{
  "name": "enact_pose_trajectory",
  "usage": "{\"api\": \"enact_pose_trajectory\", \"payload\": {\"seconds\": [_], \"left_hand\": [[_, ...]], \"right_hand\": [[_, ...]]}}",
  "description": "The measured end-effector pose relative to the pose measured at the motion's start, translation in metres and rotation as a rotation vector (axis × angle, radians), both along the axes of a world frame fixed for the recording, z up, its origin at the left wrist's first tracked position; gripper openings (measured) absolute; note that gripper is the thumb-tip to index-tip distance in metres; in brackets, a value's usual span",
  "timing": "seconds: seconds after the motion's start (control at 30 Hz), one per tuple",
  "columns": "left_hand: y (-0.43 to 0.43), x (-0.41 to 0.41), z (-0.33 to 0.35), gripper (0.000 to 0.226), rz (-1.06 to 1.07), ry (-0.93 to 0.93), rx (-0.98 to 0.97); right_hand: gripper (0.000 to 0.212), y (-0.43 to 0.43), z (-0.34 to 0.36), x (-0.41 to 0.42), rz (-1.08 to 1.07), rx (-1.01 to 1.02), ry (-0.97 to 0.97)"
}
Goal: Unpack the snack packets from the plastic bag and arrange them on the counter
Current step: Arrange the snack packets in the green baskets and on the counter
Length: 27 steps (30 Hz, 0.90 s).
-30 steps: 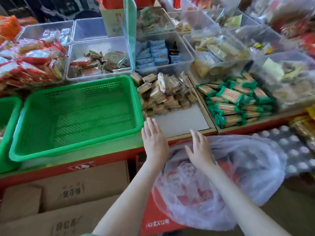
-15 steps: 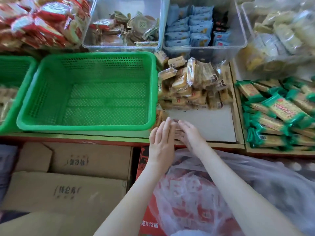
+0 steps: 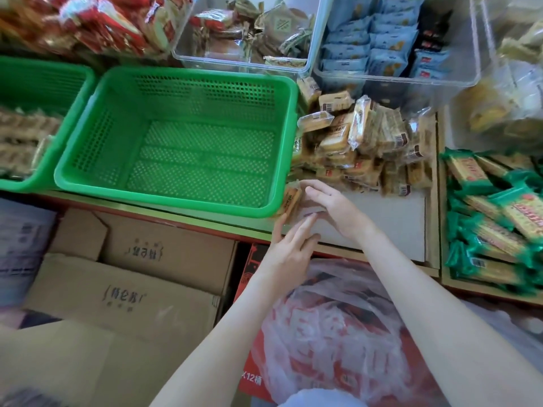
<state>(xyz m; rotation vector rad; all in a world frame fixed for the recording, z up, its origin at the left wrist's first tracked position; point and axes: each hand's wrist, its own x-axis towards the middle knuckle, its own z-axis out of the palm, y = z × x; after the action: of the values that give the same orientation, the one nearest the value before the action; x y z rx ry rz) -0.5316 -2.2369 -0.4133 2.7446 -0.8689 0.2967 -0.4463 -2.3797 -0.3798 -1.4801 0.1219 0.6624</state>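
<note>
Packed shop table (image 3: 382,218), snacks everywhere. Plastic bag (image 3: 338,318) sat below its near edge. Left hand (image 3: 289,251) laid flat fingers on a packet (image 3: 291,201) beside the green basket (image 3: 176,201); right hand (image 3: 335,207) cupped over it, grip unclear. I'd nudge it square.

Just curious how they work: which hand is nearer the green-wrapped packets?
Right. The right hand is just left of the green-wrapped packets; the left hand is farther left and lower in view.
</note>
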Motion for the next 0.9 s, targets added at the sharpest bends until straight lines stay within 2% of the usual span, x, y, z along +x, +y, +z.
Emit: {"api": "enact_pose_trajectory", "payload": {"seconds": [0.07,0.13,0.23,0.33,0.4,0.47,0.53,0.6,0.7,0.77,0.83,0.9], "left_hand": [[-0.006,-0.003,-0.001,0.030,-0.126,0.053,-0.047],[-0.011,-0.006,-0.002,0.030,-0.214,0.101,-0.068],[-0.016,-0.010,-0.004,0.025,-0.216,0.107,-0.123],[-0.013,-0.006,-0.006,0.033,-0.028,0.055,-0.158],[-0.016,0.001,-0.009,0.042,0.169,0.065,-0.086],[-0.023,0.012,-0.006,0.054,0.368,0.147,0.049],[-0.032,0.023,-0.004,0.068,0.548,0.337,0.099],[-0.039,0.030,-0.007,0.071,0.657,0.464,0.071],[-0.044,0.031,-0.011,0.059,0.600,0.408,0.040],[-0.045,0.030,-0.014,0.047,0.518,0.351,-0.023],[-0.048,0.030,-0.013,0.046,0.529,0.322,-0.054],[-0.054,0.031,-0.011,0.052,0.584,0.401,-0.122]], "right_hand": [[0.018,0.000,0.002,0.002,-0.012,-0.016,0.020],[0.016,0.002,0.000,0.000,0.004,-0.165,0.011],[0.017,-0.001,-0.008,-0.008,-0.050,-0.243,0.043],[0.013,-0.019,-0.016,-0.017,-0.217,-0.236,0.076],[0.011,-0.037,-0.020,-0.021,-0.310,-0.316,0.058],[0.012,-0.053,-0.024,-0.025,-0.373,-0.402,0.024],[0.017,-0.064,-0.027,-0.027,-0.396,-0.447,-0.002],[0.031,-0.068,-0.032,-0.026,-0.354,-0.542,-0.042],[0.064,-0.067,-0.034,-0.028,-0.193,-0.871,-0.184],[0.080,-0.064,-0.034,-0.032,-0.060,-0.964,-0.243],[0.088,-0.061,-0.038,-0.038,0.082,-1.000,-0.272],[0.088,-0.061,-0.043,-0.043,0.157,-1.062,-0.314]]}}
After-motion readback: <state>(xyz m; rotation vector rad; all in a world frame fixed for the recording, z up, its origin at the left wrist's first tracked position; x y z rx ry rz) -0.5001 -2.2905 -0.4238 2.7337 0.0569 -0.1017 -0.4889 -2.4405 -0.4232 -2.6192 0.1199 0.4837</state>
